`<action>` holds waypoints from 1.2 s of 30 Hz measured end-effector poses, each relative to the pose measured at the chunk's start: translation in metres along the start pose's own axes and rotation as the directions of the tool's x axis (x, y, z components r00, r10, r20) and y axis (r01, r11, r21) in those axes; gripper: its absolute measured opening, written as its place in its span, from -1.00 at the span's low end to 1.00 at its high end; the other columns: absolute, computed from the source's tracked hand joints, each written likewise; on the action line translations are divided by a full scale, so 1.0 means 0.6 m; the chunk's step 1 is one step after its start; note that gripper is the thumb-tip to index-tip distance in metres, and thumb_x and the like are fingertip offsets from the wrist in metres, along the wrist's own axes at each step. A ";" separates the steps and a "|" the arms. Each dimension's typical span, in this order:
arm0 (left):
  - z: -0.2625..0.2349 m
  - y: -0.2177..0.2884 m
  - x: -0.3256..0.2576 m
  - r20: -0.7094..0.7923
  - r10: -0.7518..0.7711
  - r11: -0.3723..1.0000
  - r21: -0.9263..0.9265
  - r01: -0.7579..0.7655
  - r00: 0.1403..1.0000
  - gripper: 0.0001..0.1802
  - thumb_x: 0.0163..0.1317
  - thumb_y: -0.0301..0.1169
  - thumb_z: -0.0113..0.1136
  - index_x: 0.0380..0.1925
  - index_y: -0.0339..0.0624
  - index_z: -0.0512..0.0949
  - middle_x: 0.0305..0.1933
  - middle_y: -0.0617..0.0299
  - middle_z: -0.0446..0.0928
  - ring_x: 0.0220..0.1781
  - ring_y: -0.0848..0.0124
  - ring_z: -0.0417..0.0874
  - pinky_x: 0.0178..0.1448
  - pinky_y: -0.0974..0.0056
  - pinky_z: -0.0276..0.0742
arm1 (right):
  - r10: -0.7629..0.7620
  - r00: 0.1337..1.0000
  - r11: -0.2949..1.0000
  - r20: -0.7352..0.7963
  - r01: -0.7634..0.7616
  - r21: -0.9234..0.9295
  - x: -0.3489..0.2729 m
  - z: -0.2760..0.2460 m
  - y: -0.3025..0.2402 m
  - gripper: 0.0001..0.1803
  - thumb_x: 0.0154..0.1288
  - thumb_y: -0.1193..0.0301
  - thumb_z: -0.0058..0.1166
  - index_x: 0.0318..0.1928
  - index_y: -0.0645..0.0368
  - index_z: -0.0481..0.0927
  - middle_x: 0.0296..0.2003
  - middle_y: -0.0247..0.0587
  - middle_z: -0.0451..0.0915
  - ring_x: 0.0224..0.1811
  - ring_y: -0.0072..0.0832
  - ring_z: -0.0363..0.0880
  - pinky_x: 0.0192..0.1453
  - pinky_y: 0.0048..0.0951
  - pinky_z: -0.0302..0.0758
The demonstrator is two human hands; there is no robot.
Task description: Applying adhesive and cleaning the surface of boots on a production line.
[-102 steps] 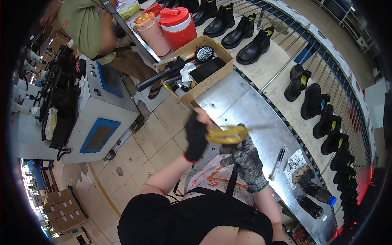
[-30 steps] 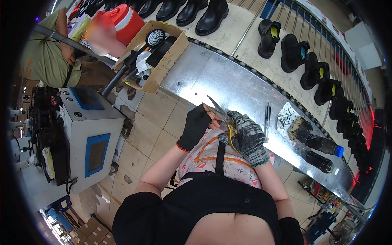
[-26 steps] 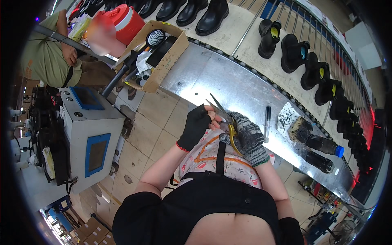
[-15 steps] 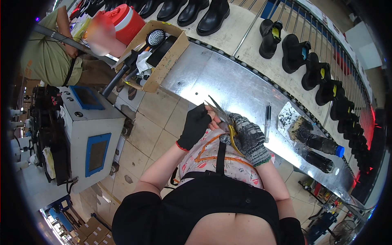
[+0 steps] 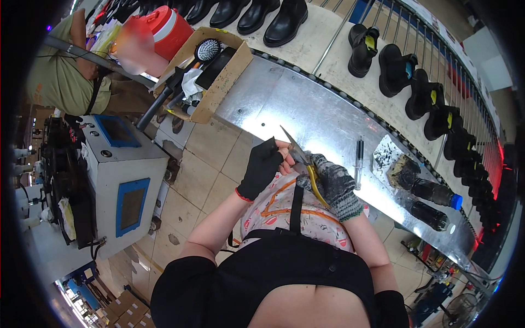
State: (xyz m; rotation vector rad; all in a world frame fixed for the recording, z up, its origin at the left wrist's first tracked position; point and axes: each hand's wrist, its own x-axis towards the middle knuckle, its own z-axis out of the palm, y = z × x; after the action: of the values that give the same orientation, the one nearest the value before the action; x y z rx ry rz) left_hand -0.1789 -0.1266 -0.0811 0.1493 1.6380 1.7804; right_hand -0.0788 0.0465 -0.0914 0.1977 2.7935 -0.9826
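Observation:
My right hand (image 5: 334, 186), in a grey knitted glove, grips yellow-handled scissors (image 5: 304, 161) whose blades point up and left over the edge of a shiny metal table (image 5: 306, 104). In a black fingerless glove, my left hand (image 5: 262, 167) pinches something small right at the blades; what it is cannot be made out. Both hands meet close in front of my chest, above a patterned apron.
A pen (image 5: 358, 163), a dirty rag (image 5: 389, 158) and dark bottles (image 5: 432, 192) lie on the table to the right. A cardboard box (image 5: 210, 71) of brushes sits at its left end. Black boots (image 5: 396, 68) line the racks behind. A grey machine (image 5: 123, 188) and another person (image 5: 65, 76) are at left.
The yellow object held with both hands 3.4 s ago is gone from view. Over the last second the hands stay together with the scissors; the view has barely shifted.

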 end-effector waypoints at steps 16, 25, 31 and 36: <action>0.002 0.001 0.001 -0.014 0.028 1.000 0.011 -0.027 1.000 -0.83 0.32 -0.40 -0.05 -0.34 -0.31 0.41 -0.47 0.11 0.55 -0.54 0.49 0.58 -0.48 0.46 0.47 | -0.164 0.963 0.986 -0.213 0.155 -0.055 -0.006 -0.009 -0.013 -0.35 0.06 -0.04 0.20 0.03 0.18 0.49 -0.22 0.01 0.59 -0.24 -0.22 0.62 -0.18 -0.32 0.55; -0.007 -0.014 0.007 -0.013 0.048 0.999 0.027 -0.047 0.999 -0.83 0.35 -0.46 -0.09 -0.22 -0.34 0.44 -0.48 0.18 0.52 -0.56 0.53 0.53 -0.49 0.48 0.46 | 0.011 0.997 0.993 0.074 -0.020 0.115 0.002 -0.012 -0.023 -0.45 0.19 0.02 0.10 0.02 0.20 0.47 -0.25 0.03 0.59 -0.22 -0.14 0.61 -0.16 -0.28 0.54; -0.015 -0.015 0.008 0.058 -0.001 0.998 0.063 -0.003 0.998 -0.82 0.35 -0.44 -0.07 -0.20 -0.33 0.45 -0.50 0.23 0.50 -0.58 0.56 0.50 -0.53 0.50 0.41 | -0.183 0.983 0.899 0.009 0.164 0.406 -0.001 0.028 0.027 -0.51 0.34 0.08 -0.06 0.10 0.16 0.42 -0.33 -0.11 0.61 -0.32 -0.36 0.62 -0.26 -0.40 0.54; -0.016 -0.015 0.008 0.094 0.001 1.000 0.014 -0.002 0.996 -0.81 0.36 -0.43 -0.07 -0.18 -0.34 0.45 -0.50 0.22 0.50 -0.58 0.56 0.50 -0.53 0.50 0.40 | -0.035 0.901 -0.142 0.432 -0.433 0.890 -0.006 0.023 0.021 -0.51 0.36 0.11 -0.06 0.08 0.27 0.38 -0.38 -0.26 0.54 -0.54 -0.68 0.46 -0.58 -0.64 0.37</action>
State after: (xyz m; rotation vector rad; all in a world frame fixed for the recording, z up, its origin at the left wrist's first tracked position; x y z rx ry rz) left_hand -0.1838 -0.1321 -0.0926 0.2372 1.5838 1.7365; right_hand -0.0713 0.0476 -0.1088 0.5595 0.9134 -2.5073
